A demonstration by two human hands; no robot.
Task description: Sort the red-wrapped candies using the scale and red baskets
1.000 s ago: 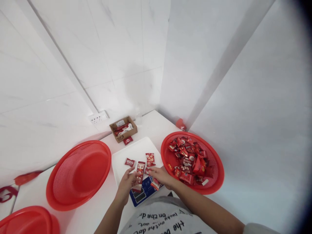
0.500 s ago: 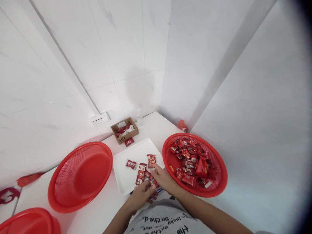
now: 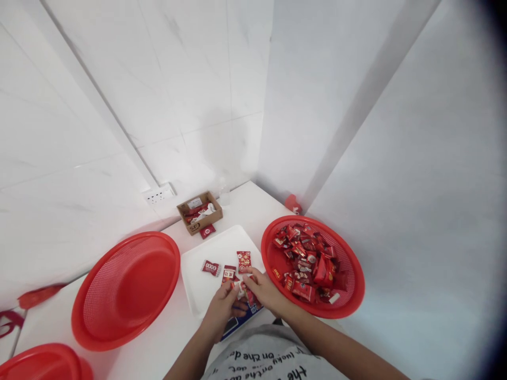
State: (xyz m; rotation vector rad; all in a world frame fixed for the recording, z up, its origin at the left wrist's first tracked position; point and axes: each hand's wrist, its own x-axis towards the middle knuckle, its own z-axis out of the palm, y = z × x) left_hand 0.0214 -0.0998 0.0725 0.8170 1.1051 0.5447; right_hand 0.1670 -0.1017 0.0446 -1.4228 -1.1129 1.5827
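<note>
Okay, left hand (image 3: 222, 312) and right hand (image 3: 264, 289) meet at near edge of white tray (image 3: 206, 244), fingers closed around one red packet (image 3: 240, 289) between them; loose packets (image 3: 243, 259) just beyond, filled red basket (image 3: 350, 298) right.

Tray (image 3: 222, 240) between left basket (image 3: 127, 285), right basket (image 3: 352, 293)

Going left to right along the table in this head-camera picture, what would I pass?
Basket at the corner → empty red basket → white tray → basket of candies.
</note>
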